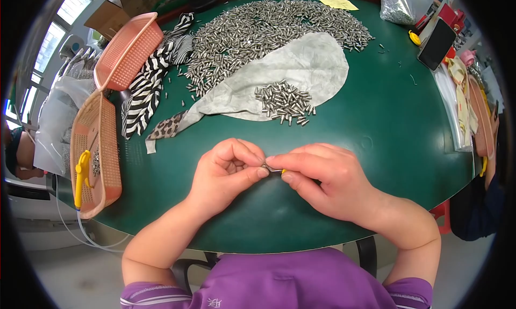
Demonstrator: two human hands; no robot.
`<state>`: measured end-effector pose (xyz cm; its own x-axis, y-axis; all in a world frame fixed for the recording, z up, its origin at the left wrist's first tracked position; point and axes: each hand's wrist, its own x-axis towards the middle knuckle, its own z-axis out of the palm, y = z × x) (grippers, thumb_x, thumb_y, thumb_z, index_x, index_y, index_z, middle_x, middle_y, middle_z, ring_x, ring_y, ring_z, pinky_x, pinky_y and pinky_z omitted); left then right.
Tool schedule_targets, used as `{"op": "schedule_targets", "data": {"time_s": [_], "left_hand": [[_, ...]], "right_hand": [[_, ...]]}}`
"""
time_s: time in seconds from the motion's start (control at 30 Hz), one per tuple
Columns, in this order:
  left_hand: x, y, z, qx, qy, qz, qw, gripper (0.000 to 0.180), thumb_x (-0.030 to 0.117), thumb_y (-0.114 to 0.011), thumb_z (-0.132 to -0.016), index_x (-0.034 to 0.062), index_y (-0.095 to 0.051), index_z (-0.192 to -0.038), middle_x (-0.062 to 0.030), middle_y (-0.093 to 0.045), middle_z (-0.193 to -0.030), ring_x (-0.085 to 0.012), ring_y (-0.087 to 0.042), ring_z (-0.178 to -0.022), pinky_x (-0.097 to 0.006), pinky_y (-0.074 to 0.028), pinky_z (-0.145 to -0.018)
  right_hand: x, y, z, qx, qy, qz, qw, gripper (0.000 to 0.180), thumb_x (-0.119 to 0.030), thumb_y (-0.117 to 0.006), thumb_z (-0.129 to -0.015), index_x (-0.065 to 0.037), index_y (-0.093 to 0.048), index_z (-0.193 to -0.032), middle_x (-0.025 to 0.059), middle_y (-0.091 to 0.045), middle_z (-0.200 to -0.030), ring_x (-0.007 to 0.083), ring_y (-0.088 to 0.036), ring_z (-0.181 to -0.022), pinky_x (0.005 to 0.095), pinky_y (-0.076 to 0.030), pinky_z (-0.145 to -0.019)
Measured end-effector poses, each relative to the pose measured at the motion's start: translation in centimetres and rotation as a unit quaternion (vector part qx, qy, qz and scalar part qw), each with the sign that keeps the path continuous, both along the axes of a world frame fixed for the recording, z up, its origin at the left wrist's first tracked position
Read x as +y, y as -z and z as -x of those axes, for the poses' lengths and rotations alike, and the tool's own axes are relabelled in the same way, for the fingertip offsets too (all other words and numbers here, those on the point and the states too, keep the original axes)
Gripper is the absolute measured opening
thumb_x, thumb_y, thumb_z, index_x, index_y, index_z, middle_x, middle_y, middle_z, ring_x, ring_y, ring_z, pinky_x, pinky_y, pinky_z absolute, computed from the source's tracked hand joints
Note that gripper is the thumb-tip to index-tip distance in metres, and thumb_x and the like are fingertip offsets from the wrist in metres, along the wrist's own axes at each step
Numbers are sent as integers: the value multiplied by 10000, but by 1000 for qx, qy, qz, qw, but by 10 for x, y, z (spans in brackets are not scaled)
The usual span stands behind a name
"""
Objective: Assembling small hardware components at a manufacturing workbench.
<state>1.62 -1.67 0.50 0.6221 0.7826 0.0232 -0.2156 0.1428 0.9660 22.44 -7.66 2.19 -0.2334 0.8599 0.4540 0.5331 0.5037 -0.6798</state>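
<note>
Metal pin (267,166), small and silvery, was pinched between the thumb and forefinger of the left hand (228,169), just above the near part of the green table (387,126). The right hand (322,174) met it there, fingertips touching the pin's other end, and was closed around a thin tool with a yellow handle (284,171), of which only a small bit showed under the fingers. Both hands were curled tight, knuckles up, and touched each other at the fingertips.

Beyond the hands lay a grey cloth (301,67) with a small heap of pins (284,102) on it. Behind the cloth a much larger spread of pins (258,24) covered the far part of the table. A black-and-white striped cloth (150,88) lay to the left of the grey one. Two pink plastic baskets (99,142) stood at the table's left edge, the nearer one with a yellow tool (81,177) hooked over its rim. A dark phone (436,43) leaned at the far right, near a clear bag of pins (398,5). Another person's arm (492,148) showed at the right edge.
</note>
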Motion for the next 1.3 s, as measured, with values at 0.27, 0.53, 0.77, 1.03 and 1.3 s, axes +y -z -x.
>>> {"op": "schedule_targets", "data": {"time_s": [0.27, 0.53, 0.77, 1.03, 1.3], "left_hand": [[1, -2, 1, 28, 22, 6, 999, 140, -73, -653, -852, 21, -562, -904, -79, -606, -986, -123, -600, -902, -256, -512, -814], [0, -2, 0, -8, -1, 18, 1000, 153, -81, -655, -846, 28, -562, -900, -71, -598, -980, -119, -594, -892, -249, -507, -812], [0, -1, -1, -18, 2, 10, 1000, 162, -94, -650, -843, 30, -563, -902, -71, -588, -983, -117, -593, -896, -245, -507, -808], [0, 0, -1, 11, -5, 5, 1000, 155, -80, -656, -848, 30, -563, -906, -73, -599, -991, -117, -594, -903, -251, -507, -812], [1, -2, 0, -10, 22, 24, 999, 115, -63, -631, -874, 21, -566, -919, -80, -614, -993, -126, -605, -925, -261, -509, -849]], "right_hand": [[3, -3, -2, -100, 52, -59, 992, 275, -72, -688, -776, -138, -659, -1042, 21, -625, -845, 222, -628, -775, 346, -508, -627], [0, -2, 1, -5, 12, -22, 1000, 204, -89, -672, -824, -123, -666, -1025, 40, -644, -838, 233, -632, -741, 350, -510, -625], [0, -1, 2, 18, 2, 7, 1000, 186, -98, -658, -845, -108, -671, -1030, 50, -649, -818, 238, -635, -731, 357, -514, -634], [1, -1, 2, 4, 11, -3, 1000, 199, -83, -666, -827, -110, -663, -1025, 44, -642, -838, 234, -632, -750, 354, -510, -638], [1, -8, -1, -56, 37, -40, 997, 255, -16, -667, -782, -91, -685, -1025, 52, -675, -869, 234, -643, -738, 338, -508, -627]]}}
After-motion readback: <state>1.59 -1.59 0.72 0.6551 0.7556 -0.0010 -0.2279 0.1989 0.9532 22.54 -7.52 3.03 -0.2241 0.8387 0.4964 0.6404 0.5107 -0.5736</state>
